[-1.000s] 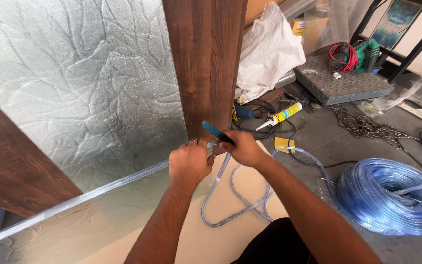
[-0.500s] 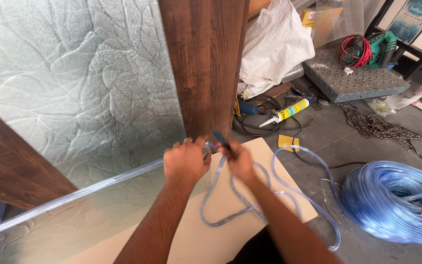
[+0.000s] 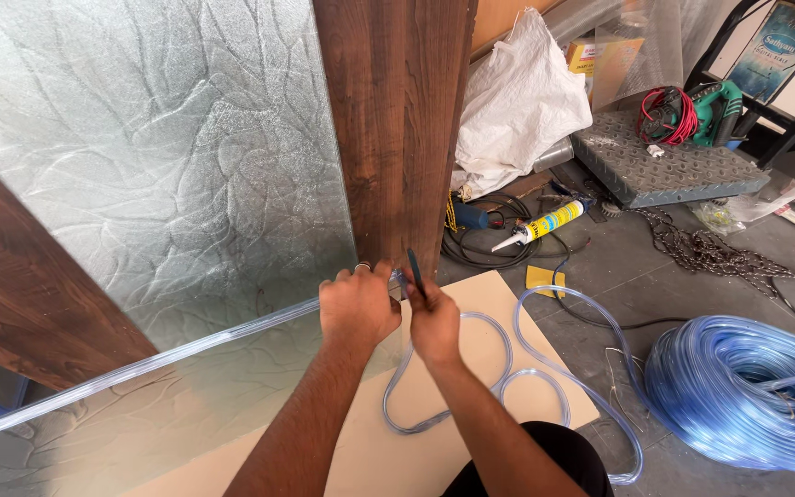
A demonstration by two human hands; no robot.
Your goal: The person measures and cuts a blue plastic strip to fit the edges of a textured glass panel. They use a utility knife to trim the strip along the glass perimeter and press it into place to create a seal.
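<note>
Hose coil (image 3: 747, 391) lay well right of hands; sealant tube (image 3: 540, 226) beyond. Left hand (image 3: 356, 308) gripped clear tubing (image 3: 167, 357); right hand (image 3: 434, 322) clenched dark tool (image 3: 415, 273) against wooden frame (image 3: 397, 129).

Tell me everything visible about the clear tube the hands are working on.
The clear tube is thin, flexible, bluish see-through plastic. One stretch lies straight along the patterned glass panel from the lower left up to the left hand, which grips it at the corner of the wooden frame. Past the right hand, which holds a dark tool, it loops loosely over a beige board toward a big coil.
</note>
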